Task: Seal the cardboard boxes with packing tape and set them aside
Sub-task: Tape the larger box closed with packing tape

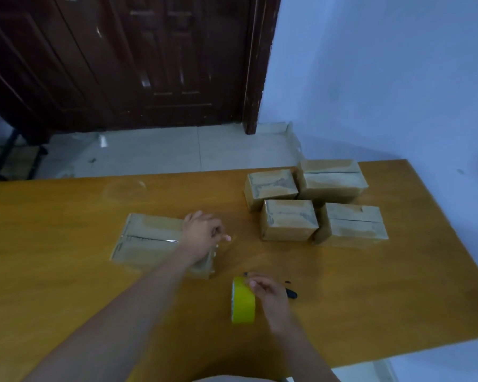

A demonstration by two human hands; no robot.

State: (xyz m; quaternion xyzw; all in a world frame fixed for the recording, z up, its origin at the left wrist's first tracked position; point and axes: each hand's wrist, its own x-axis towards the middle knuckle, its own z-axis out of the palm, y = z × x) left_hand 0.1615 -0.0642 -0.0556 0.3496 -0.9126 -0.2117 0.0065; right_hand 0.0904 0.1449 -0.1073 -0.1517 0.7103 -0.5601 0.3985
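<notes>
A flat cardboard box point(146, 241) lies on the wooden table point(66, 271), with clear tape along its centre seam. My left hand point(202, 232) rests on the box's right end, its fingers curled and pinching the tape strip at the edge. My right hand point(271, 299) grips a yellow roll of packing tape point(243, 301), held upright just right of the box's near corner. A stretch of clear tape seems to run between the roll and the box, but blur hides the detail.
Several taped cardboard boxes point(315, 202) sit grouped at the table's back right. A dark pen-like object point(290, 293) lies behind my right hand. The table's far edge borders a tiled floor and a dark wooden door; a blue wall stands at the right.
</notes>
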